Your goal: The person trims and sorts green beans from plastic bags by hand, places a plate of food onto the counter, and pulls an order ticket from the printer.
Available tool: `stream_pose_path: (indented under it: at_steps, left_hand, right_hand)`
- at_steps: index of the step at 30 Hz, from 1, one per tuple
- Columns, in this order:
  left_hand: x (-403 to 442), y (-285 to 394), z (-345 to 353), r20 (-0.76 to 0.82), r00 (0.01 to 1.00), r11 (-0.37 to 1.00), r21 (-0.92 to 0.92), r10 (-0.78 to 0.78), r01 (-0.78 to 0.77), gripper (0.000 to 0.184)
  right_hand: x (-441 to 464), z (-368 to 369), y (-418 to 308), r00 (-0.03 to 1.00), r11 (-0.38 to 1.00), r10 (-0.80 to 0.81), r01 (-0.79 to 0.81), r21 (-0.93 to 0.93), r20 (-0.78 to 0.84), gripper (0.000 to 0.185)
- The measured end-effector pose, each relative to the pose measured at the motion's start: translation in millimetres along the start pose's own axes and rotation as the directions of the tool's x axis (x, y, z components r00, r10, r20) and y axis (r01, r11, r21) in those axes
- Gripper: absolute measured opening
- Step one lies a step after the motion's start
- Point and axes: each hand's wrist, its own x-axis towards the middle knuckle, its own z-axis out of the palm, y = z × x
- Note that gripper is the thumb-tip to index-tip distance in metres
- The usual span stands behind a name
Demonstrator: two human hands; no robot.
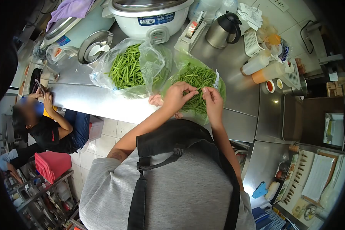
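Note:
Over a green plastic bag (186,57) of thin green beans (195,73), my hands meet fingertip to fingertip. My left hand (176,96) and my right hand (214,102) each pinch one end of a green bean (199,89), only a short part of which shows between them. To the left of this bag stands an open clear plastic bag (103,73) with cut green bean pieces (127,69) in it. Beside my left wrist lies some crumpled pinkish plastic (155,100).
Behind the bags stand a rice cooker (149,25), a tape dispenser (188,37), a steel jug (223,32) and nested metal bowls (92,48). Sauce bottles (268,72) are to the right. At the left, a seated person (50,126) holds a phone near the counter edge.

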Motion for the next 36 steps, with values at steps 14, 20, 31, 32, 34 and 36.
stream_pose_path:
  at_steps: [14, 20, 31, 32, 34, 36]
  left_hand:
    - [2.6, 0.4, 9.1, 0.117, 0.972, 0.910, -0.343, -0.205, 0.233, 0.013]
    - [22.1, -14.4, -12.7, 0.280, 0.902, 0.668, -0.606, -0.328, 0.431, 0.025]
    - [20.6, -8.7, 1.5, 0.491, 0.851, 0.642, -0.594, -0.187, 0.484, 0.029]
    - [20.5, -8.5, 0.9, 0.496, 0.846, 0.634, -0.595, -0.195, 0.495, 0.029]
    - [19.9, -9.2, 0.4, 0.487, 0.849, 0.655, -0.578, -0.202, 0.487, 0.028]
    - [18.7, -12.7, 2.1, 0.462, 0.865, 0.712, -0.539, -0.198, 0.451, 0.028]
  right_hand:
    - [18.3, 19.2, -2.2, 0.980, 1.000, -0.010, 0.004, -0.026, -0.201, 0.015]
    - [16.0, 17.3, -22.8, 0.993, 0.991, 0.080, -0.070, 0.114, -0.090, 0.017]
    - [11.5, 10.3, -46.7, 0.993, 0.931, 0.098, -0.067, 0.358, -0.071, 0.023]
    - [10.8, 9.1, -45.0, 0.989, 0.928, 0.120, -0.082, 0.363, -0.084, 0.024]
    - [9.6, 7.6, -41.3, 0.990, 0.920, 0.122, -0.085, 0.383, -0.072, 0.023]
    - [8.3, 5.9, -37.9, 0.990, 0.910, 0.129, -0.096, 0.404, -0.055, 0.022]
